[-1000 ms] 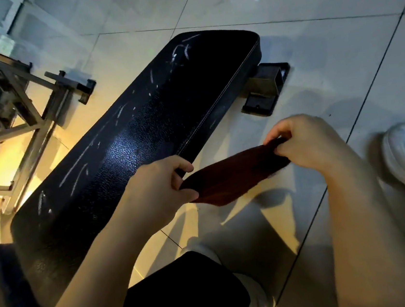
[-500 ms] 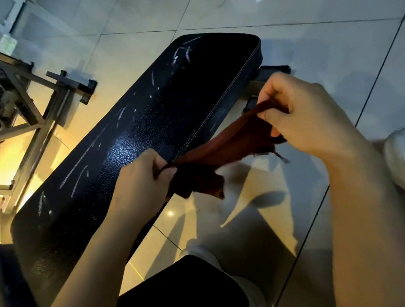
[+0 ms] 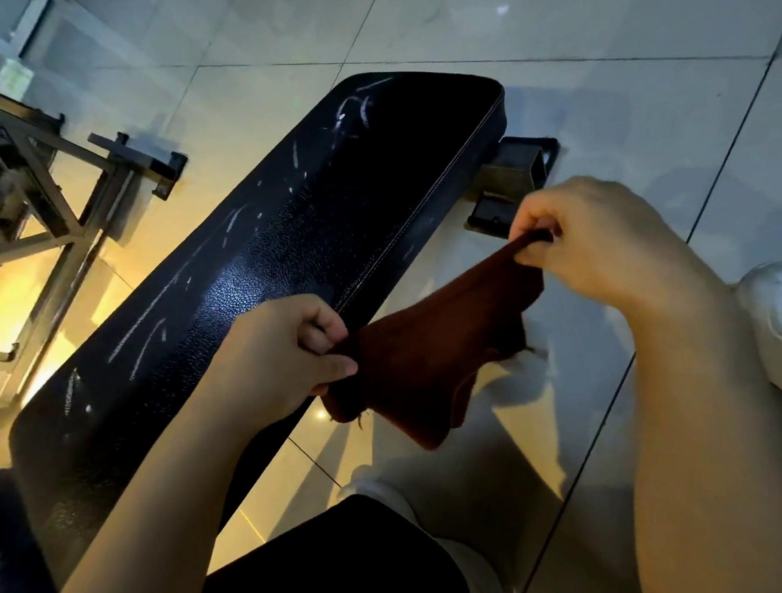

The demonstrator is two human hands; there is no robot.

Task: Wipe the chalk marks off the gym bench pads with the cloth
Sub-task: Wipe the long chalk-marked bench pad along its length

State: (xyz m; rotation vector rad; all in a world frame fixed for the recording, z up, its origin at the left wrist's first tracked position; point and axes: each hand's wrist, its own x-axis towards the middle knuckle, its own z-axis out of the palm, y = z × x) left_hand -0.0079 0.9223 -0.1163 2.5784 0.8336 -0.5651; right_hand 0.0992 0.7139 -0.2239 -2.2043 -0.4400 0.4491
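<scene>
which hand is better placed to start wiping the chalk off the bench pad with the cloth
Left, probably. The left hand pinches the cloth right over the bench pad, near the chalk marks. The right hand holds the other end out over the floor.

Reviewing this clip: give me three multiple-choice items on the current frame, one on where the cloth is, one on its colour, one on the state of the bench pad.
1. Where is the cloth?
A. Flat on the bench pad
B. Held between both hands beside the pad
C. On the floor

2. What colour is the cloth?
A. Dark red-brown
B. White
C. Blue

3. What state is the bench pad in?
A. Wiped clean
B. Covered by the cloth
C. Still streaked with chalk marks

Key: 1 B, the left hand and right hand each pinch an end. 2 A, it shows rust-brown. 3 C, white chalk marks cross the black surface.
</scene>
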